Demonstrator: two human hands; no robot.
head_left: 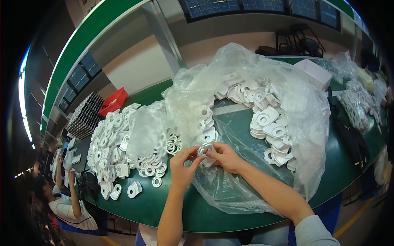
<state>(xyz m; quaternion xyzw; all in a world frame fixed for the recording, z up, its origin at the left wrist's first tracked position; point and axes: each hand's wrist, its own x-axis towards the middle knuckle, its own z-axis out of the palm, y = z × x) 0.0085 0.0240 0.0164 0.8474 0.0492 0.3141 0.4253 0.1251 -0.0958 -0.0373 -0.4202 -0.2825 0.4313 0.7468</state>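
Observation:
Over the table's near middle, both hands meet at a small white plastic part (pixel 208 161) with a rounded end. My left hand (pixel 183 166) pinches a pale ring (pixel 202 150) between thumb and fingertips, against that part. From the other side, my right hand (pixel 228 158) is closed on the part, its thumb across the top. Fingers cover some of the contact, so I cannot tell how the ring sits in it. Loose white rings (pixel 156 181) lie left of my left hand. Beyond my hands, similar white parts (pixel 209 133) rest on a clear plastic bag (pixel 242 197).
A large heap of white parts (pixel 107 141) covers the left of the green table (pixel 139 211). More lie to the right inside the open bag. A red bin (pixel 113 102), stacked dark trays (pixel 85 115) and a white box (pixel 314 74) stand farther out. Another person (pixel 74 211) sits at far left.

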